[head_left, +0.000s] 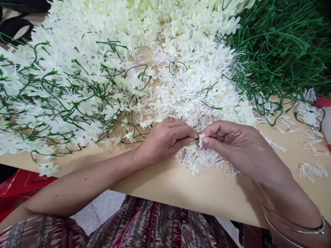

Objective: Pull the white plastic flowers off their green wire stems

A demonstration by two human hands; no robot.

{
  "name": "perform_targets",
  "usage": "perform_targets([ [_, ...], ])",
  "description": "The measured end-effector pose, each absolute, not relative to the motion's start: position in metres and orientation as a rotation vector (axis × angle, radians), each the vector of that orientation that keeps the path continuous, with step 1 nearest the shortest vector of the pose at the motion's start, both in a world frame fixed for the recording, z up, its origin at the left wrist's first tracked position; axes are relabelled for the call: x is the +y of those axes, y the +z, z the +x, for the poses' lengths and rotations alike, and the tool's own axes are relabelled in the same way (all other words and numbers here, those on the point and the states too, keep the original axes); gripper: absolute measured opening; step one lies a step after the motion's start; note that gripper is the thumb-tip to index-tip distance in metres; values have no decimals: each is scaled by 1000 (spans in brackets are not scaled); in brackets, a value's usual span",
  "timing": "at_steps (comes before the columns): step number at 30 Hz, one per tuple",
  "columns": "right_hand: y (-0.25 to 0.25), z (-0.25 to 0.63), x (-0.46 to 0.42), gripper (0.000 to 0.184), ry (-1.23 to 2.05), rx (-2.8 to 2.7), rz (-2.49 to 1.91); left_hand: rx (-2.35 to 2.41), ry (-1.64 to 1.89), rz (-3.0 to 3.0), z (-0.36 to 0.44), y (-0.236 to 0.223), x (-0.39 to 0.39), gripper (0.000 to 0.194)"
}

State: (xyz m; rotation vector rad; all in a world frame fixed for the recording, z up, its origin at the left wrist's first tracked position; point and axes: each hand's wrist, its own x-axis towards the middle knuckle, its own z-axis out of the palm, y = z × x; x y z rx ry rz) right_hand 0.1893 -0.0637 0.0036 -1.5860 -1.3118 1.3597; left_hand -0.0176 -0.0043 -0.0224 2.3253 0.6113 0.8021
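Observation:
In the head view, my left hand (168,141) and my right hand (236,141) meet fingertip to fingertip above the table's near side. Between them is a small white artificial flower (201,140), pinched by my right thumb and forefinger. My left thumb and forefinger are pressed together on a green plastic stem at the flower's base; most of that stem is hidden by the fingers. Right under my hands lies a heap of loose white petals and thin white stamens (192,100). To the left, white flowers on curved green stems (72,100) are piled up.
A dense bundle of green plastic stems (284,44) covers the back right. More white blossoms (144,17) are heaped at the back. Stray stamens (311,170) lie at right on the tan tabletop (160,184). Something red (23,184) sits below the left edge.

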Motion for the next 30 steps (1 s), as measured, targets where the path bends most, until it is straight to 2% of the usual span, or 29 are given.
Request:
perform_targets([
  [7,0,189,-64,8,1280,-1378,-1571,660,738,2353,-18,-23,-4,18],
  [13,-4,192,-62,11,1317,-1326,-1442,665,805,2334,-16,-24,-5,12],
  [18,-10,201,-65,21,1317,-1216,-1379,787,936,2084,-13,-22,-9,14],
  [25,-6,189,-72,18,983,-1215,-1325,895,899,1881,-13,-21,-12,16],
  [30,-4,181,-77,18,610,-1454,-1282,887,905,1935,-12,-21,-13,18],
])
